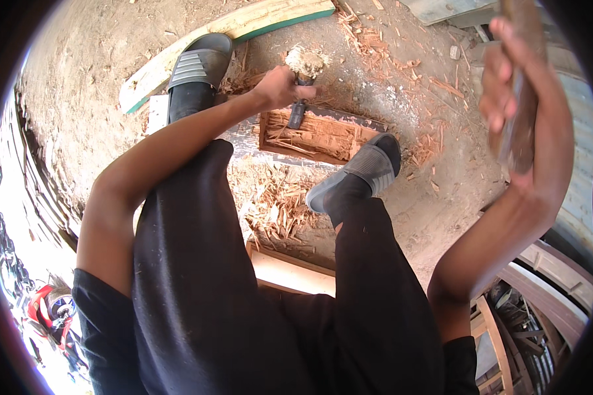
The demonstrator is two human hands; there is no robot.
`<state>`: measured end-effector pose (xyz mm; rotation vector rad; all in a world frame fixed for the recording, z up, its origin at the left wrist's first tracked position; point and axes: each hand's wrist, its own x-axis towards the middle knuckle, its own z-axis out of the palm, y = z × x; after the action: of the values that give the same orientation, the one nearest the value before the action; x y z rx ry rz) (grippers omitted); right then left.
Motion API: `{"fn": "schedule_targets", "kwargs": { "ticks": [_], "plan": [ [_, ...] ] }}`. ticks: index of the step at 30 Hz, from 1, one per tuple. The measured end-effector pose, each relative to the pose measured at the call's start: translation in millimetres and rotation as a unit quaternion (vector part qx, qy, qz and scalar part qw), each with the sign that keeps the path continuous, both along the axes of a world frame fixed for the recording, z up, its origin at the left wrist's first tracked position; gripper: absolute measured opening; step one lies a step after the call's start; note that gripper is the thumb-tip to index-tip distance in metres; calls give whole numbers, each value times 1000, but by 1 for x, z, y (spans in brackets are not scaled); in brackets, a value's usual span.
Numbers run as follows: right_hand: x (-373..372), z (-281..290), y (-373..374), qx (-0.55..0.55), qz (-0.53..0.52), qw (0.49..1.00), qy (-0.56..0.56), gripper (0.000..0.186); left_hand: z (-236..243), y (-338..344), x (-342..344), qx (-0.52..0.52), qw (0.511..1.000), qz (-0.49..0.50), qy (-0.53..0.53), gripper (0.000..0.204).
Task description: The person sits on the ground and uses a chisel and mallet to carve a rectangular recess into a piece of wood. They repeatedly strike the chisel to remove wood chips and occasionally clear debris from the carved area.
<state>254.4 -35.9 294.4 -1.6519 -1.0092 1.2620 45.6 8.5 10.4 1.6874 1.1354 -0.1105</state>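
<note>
One timber beam [245, 136], on the ground [408, 214]: recess [324, 138] was cut out, its bottom rough and splintered, seemingly unfinished; left hand [280, 87]: grip was clamped on a chisel [297, 115]; right hand [499, 84]: grip was wrapped around a raised wooden club [522, 125]

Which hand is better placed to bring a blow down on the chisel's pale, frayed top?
Probably the right hand: it is raised, holding a long wooden piece. The left hand is occupied, holding the chisel at the recessed wood.
</note>
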Motion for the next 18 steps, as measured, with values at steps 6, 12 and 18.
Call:
{"fn": "schedule_targets", "kwargs": {
  "ticks": [6,12,18],
  "plan": [
    [-33,-109,-34,-15,56,988,-146,32,-35,-4,-4,116,991,20,-72,63],
    [-10,-108,-44,-260,143,953,56,20,-19,-1,-4,96,995,-12,-17,59],
    [2,-152,-84,-279,-26,949,143,14,0,-2,11,-179,947,195,-181,53]
  ]
}}
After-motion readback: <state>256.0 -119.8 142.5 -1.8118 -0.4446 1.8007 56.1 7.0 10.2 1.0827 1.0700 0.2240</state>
